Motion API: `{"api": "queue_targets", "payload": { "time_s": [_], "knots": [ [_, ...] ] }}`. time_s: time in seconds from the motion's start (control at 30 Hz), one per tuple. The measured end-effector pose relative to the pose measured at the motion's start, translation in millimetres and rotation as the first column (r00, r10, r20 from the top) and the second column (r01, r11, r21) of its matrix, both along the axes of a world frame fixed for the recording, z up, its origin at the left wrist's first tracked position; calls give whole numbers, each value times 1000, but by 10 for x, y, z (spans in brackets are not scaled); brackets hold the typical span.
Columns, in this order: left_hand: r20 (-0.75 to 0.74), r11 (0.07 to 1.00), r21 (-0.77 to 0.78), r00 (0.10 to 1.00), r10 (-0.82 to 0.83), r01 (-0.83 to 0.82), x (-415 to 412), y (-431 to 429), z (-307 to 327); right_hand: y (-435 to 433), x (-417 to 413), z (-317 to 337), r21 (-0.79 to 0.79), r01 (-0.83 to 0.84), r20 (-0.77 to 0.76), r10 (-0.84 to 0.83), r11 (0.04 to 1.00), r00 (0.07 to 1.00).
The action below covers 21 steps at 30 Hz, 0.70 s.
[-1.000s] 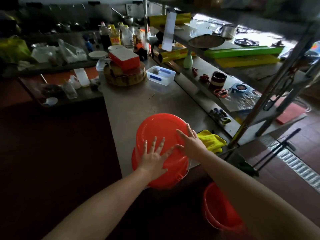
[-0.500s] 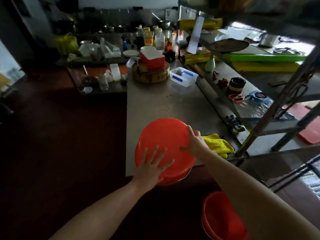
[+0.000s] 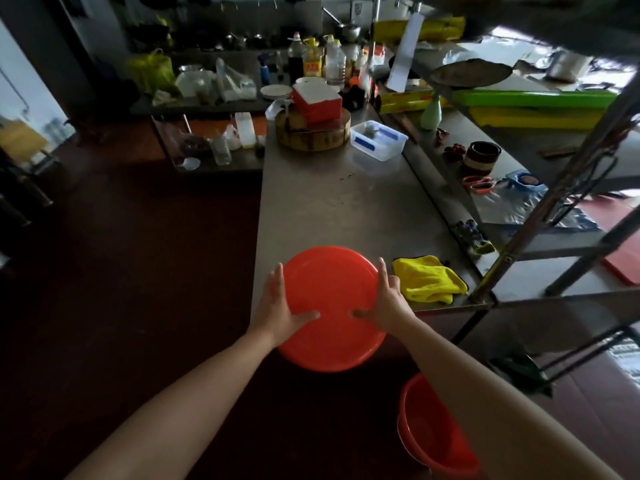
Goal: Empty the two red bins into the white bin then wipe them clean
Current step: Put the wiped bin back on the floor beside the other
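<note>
The bottle with the yellow label (image 3: 311, 64) is standing among other bottles at upper centre of the frame; its red print is showing but is too small to read. The long yellow boxes (image 3: 408, 105) to its right are carrying print that is equally illegible. The inverted red bin (image 3: 332, 306) is sitting base-up at lower centre, at the near end of the steel table (image 3: 329, 202), with its near part reaching past the table's edge; whether it is resting or lifted cannot be told. The left hand (image 3: 277, 308) is lying against the bin's left side, fingers straight and pointing up-frame along the curve, thumb stretching rightward across the flat base. The right hand (image 3: 388, 303) is mirroring it on the right side, fingers straight along the edge, thumb reaching leftward over the base. Both hands are pressing flat, neither curling round the bin, which is lying between the two palms with the thumb tips apart. The yellow cloth (image 3: 427, 278) is lying crumpled on the table just right of the right hand. The second red bin (image 3: 433, 431) is standing mouth-up on the floor at lower right, partly behind the right forearm. Up-frame on the table, a clear container with blue clips (image 3: 379, 140) is sitting beside a round wooden block (image 3: 311, 133).
</note>
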<state>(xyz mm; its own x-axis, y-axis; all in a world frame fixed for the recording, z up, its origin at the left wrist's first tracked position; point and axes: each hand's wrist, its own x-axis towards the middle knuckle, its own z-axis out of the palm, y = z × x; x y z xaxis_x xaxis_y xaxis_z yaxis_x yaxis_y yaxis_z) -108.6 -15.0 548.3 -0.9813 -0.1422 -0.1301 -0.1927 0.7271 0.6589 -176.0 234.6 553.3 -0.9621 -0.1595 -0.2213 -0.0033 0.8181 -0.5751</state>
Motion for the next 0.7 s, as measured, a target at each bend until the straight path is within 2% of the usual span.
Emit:
{"api": "queue_targets", "payload": {
  "time_s": [0.1,0.4,0.53,0.7],
  "knots": [
    [-1,992,116,999,50,-50,-88,-32,45,31,-33,-67,-98,41,64,-34,994,997],
    [-137,974,226,990,20,11,-132,-142,228,-6,-163,161,-112,18,-27,-21,994,999],
    [-198,978,208,980,6,36,-232,-209,513,-6,-259,480,-191,12,-114,-34,982,993],
    [-215,996,90,976,28,-9,-235,-249,600,-108,-227,594,-277,40,-229,-106,960,968]
  ]
}}
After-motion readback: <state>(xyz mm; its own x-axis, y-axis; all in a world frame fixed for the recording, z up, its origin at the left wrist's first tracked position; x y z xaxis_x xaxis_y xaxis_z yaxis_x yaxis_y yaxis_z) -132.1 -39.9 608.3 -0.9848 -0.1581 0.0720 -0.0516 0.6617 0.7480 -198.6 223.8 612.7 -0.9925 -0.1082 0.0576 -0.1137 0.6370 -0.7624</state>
